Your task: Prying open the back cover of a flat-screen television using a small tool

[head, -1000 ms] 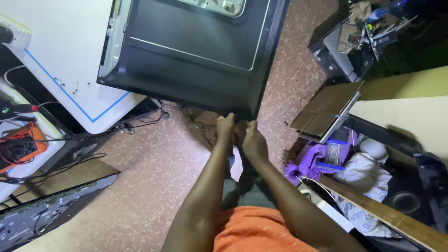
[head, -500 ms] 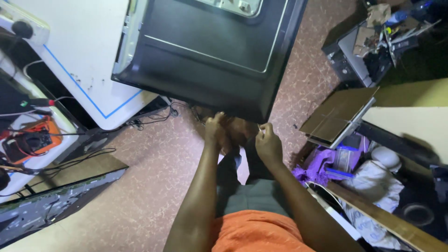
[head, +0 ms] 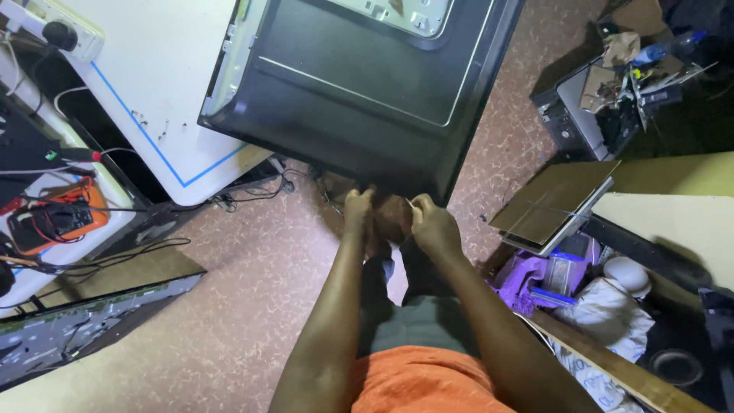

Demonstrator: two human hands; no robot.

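A large black television back panel (head: 367, 84) lies face down, overhanging a white table (head: 153, 84). Both my hands are at its near lower edge, over the floor. My left hand (head: 357, 208) has its fingers curled just under that edge; what it holds is hidden. A short way to the right, my right hand (head: 433, 227) pinches a thin white piece (head: 413, 205). Between the two hands is a brown shape I cannot identify.
An orange multimeter (head: 50, 222) with leads sits at the left, with cables (head: 252, 187) trailing on the floor. A dark panel (head: 84, 329) lies at the lower left. Boards (head: 554, 203), purple items (head: 527, 275), white cloth and cluttered electronics (head: 612, 92) fill the right.
My right hand has drawn slightly to the right, away from my left hand. The view has shifted a little; the television panel itself seems unmoved.
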